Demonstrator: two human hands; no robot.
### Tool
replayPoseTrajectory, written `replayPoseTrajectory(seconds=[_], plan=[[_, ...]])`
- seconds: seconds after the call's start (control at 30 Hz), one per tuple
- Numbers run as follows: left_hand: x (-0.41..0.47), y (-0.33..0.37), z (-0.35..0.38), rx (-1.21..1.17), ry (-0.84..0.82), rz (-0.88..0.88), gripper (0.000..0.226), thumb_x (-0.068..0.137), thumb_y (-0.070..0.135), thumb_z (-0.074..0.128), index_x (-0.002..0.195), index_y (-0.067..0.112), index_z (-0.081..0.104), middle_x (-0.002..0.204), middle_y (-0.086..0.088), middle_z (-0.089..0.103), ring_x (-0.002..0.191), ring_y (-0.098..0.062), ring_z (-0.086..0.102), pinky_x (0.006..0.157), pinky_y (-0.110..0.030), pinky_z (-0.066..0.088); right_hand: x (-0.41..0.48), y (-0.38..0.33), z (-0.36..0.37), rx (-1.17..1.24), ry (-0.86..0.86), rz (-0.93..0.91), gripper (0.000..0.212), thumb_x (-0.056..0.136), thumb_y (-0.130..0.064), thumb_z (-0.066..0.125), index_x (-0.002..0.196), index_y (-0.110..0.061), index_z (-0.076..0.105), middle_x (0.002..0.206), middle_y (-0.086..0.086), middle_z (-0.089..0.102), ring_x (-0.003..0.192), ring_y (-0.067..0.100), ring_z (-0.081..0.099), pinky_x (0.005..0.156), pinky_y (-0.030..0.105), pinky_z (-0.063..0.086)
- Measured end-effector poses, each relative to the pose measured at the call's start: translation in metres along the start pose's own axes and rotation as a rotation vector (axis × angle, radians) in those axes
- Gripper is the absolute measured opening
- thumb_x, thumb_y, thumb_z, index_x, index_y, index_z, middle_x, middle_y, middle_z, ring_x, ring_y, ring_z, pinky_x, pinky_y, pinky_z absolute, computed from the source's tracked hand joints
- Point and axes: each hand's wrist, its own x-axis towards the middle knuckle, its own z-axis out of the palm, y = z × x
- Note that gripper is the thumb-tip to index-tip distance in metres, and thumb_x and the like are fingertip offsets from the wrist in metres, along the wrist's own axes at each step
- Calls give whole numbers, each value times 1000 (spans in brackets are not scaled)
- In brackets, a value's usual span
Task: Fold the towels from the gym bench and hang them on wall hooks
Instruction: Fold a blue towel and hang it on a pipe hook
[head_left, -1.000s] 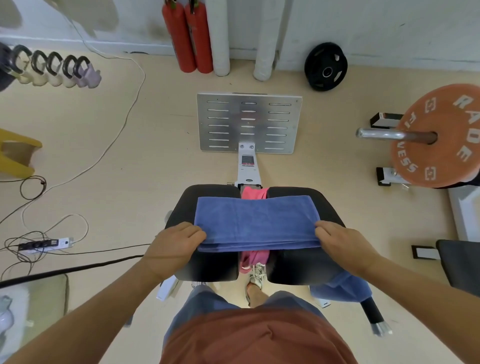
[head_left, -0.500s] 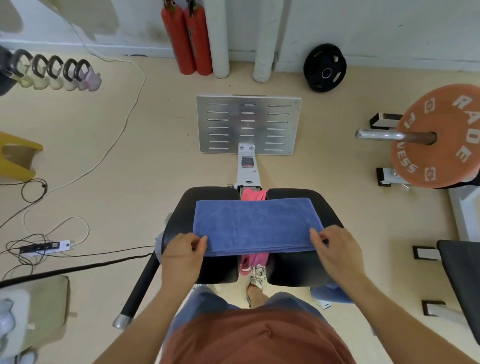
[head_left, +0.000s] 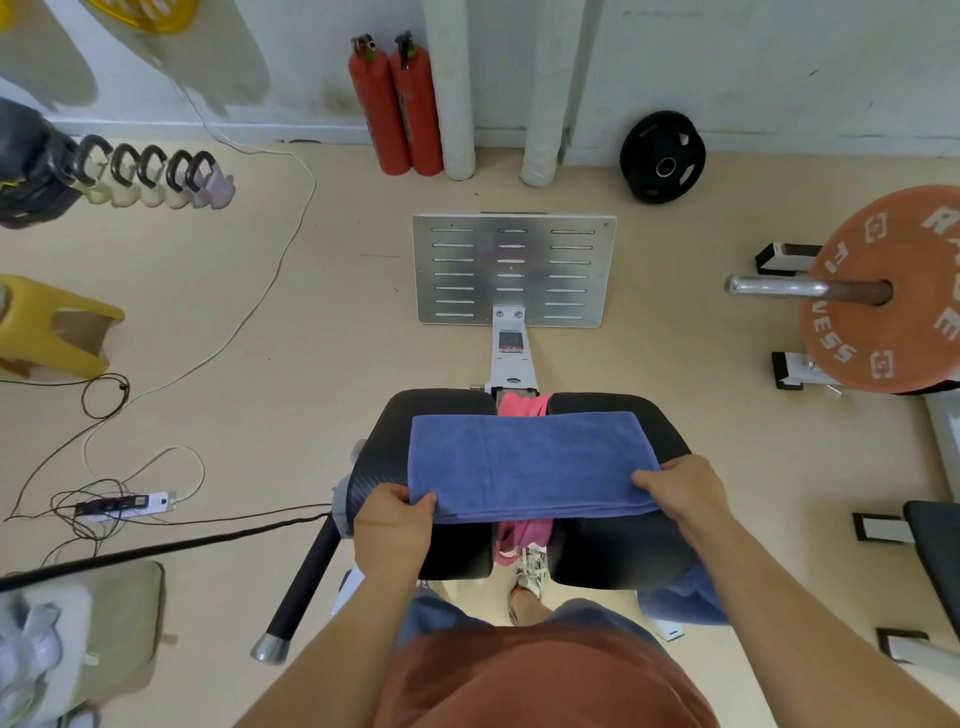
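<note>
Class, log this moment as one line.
left hand: grips blue towel | right hand: grips blue towel | blue towel: folded, on bench

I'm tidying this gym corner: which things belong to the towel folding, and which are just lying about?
Part of the job:
- folded blue towel, gripped at its near corners by left hand and right hand
- pink towel beneath it
- second blue towel at the bench's near right
- bench

Lying about:
- fire extinguishers
- black weight plate
- kettlebells
- power strip
- yellow stool
</note>
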Motion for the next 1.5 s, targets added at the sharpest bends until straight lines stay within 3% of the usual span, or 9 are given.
replayPoseTrajectory(seconds=[0.23,0.37,0.5,0.6,0.8,1.0,1.2,1.37,1.5], plan=[[-4,0,5,25,11,44,24,78,31,65,69,9,62,63,-2,59,60,-15,54,50,-25,34,-17,-6,11,-242,149,-342,17,84,-22,60,85,-9,49,74,3,53,62,16,49,51,25,32],[3,-4,2,-530,-114,-189,18,76,17,74,74,11,58,74,-8,61,63,-22,55,62,-33,50,-20,5,16,277,113,-195,16,84,-15,62,91,-8,49,76,3,50,68,20,50,57,27,42],[-2,-7,-15,-1144,-539,-452,9,82,11,67,89,13,63,83,-3,67,67,-13,59,58,-20,49,-9,17,-3,856,-183,200,23,88,-10,65,110,-7,59,102,9,58,84,22,56,53,25,51],[-1,-11,-26,-1295,-730,-473,12,79,10,62,91,10,62,83,-5,66,67,-14,59,53,-21,51,-2,22,-12,1194,-434,402,21,90,-6,61,110,-2,58,110,14,57,92,22,59,40,18,50],[4,3,-17,-1523,-740,-437,42,36,-3,82,75,4,67,81,-9,65,65,-16,57,52,-21,48,-21,-2,-10,1748,-413,422,43,101,-10,42,143,-6,35,145,18,37,130,41,42,67,50,58],[5,8,-5,-1087,-451,-530,18,82,-1,45,91,8,58,82,-8,64,69,-20,60,46,-22,49,-36,4,0,1373,-157,433,39,97,-2,48,135,1,41,140,19,41,107,32,52,43,28,56],[-9,-7,11,-577,-263,-28,66,79,-4,42,126,43,40,117,3,53,104,-24,56,91,-45,51,-49,16,4,1125,-94,426,28,97,-9,52,122,1,47,125,16,45,101,30,52,38,23,53],[-12,-13,-5,-714,-445,-36,61,82,-15,35,106,30,68,107,-10,58,80,-27,52,63,-32,44,-59,12,-11,1606,-225,501,23,96,-7,53,118,-4,48,140,16,38,126,38,43,68,43,61],[-17,16,-26,-763,-499,49,53,80,-15,37,108,19,67,121,-8,58,90,-20,59,72,-30,48,-63,-4,-17,1470,-284,153,23,96,-11,52,119,-8,49,119,14,49,102,28,58,81,41,58]])
